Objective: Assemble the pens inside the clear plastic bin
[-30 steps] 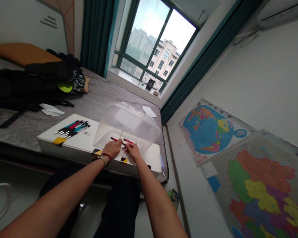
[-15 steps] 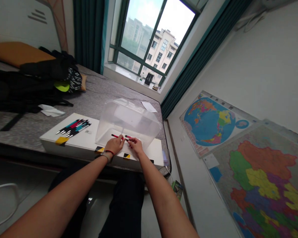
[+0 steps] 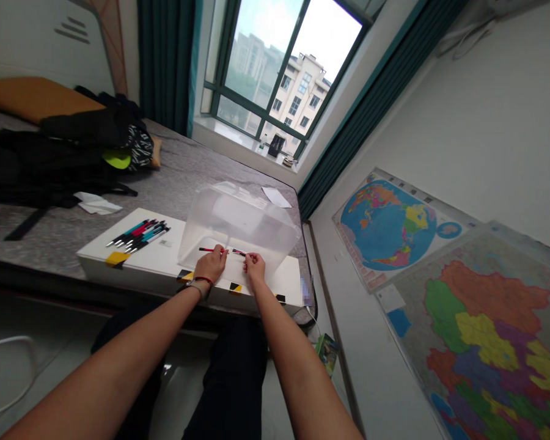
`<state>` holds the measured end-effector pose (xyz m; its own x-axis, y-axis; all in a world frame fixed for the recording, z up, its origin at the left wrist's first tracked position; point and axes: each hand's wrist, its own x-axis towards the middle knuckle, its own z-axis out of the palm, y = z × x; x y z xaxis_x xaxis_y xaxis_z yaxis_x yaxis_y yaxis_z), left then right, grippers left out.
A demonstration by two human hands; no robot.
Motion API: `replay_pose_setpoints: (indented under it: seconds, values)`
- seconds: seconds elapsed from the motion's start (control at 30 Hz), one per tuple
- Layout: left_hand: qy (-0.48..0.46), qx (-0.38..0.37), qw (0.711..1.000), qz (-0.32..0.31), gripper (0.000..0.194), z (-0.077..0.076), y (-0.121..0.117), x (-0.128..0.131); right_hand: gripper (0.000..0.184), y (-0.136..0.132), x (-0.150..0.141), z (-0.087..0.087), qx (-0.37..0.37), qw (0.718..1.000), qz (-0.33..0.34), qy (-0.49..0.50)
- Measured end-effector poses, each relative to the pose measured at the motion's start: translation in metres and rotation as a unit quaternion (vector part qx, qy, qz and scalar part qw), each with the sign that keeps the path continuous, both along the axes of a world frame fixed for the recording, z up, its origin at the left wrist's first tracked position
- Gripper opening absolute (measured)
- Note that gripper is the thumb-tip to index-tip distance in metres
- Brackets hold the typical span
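My left hand (image 3: 211, 265) is closed around a red pen (image 3: 205, 249), whose dark end sticks out to the left of my fingers. A short way to the right, my right hand (image 3: 255, 267) has its fingers pinched together; what they hold, if anything, is too small to make out. Just behind my right fingertips is another red and black pen (image 3: 239, 252), partly covered by them. Both hands are at the open front of a translucent plastic bin (image 3: 242, 214), which rests on a white box (image 3: 174, 260).
Several blue, red and black pens (image 3: 140, 234) lie in a pile on the white box's left part. A crumpled tissue (image 3: 98, 203) and black bags (image 3: 73, 153) are on the grey mattress (image 3: 178, 165). A white paper (image 3: 276, 197) lies behind the bin.
My hands have drawn apart: the right moved a little rightward, the left slightly leftward with the red pen. The whole view has also shifted slightly.
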<state>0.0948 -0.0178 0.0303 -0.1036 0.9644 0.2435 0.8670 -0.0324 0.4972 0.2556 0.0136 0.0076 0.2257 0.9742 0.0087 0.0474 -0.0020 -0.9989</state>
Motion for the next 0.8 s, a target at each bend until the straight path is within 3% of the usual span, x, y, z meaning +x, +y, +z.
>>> replay_pose_setpoints:
  seconds: [0.47, 0.8]
  values:
    - [-0.02, -0.009, 0.999, 0.028, 0.044, -0.0014, 0.0025, -0.0013, 0.036, 0.0019, -0.0026, -0.007, 0.012, 0.998, -0.055, -0.027]
    - [-0.018, -0.009, 1.0, 0.021, 0.046, 0.0003, 0.0016, -0.0008, 0.061, 0.0007, -0.0013, -0.0092, 0.019, 0.999, -0.031, -0.019]
